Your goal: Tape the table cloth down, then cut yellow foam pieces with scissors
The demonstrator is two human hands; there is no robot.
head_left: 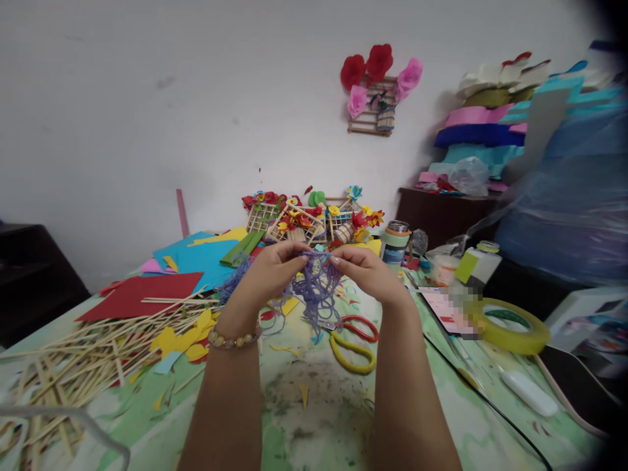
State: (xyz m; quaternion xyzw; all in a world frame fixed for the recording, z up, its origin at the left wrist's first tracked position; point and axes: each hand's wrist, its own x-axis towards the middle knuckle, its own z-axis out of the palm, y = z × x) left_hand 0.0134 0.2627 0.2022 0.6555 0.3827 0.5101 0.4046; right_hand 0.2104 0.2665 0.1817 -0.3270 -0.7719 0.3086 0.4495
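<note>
A loose tangle of purple yarn (316, 288) hangs between my two hands above the table. My left hand (278, 265) pinches its upper left edge, thumb against fingers. On the other side, my right hand (364, 267) pinches the upper right edge the same way. Loops of the yarn droop below, and some strands trail to the left. Just under the tangle lie scissors (354, 347) with one red and one yellow handle loop, their blades partly behind the strands. More purple yarn (234, 278) lies beyond my left wrist.
Thin wooden sticks (93, 353) and yellow paper petals (184, 340) spread at left, near red paper (147, 296) and blue paper (196, 258). Small stick frames with paper flowers (294, 222) stand at the back. A tape roll (513, 326), a jar (395, 243) and a black cable (483, 396) lie right.
</note>
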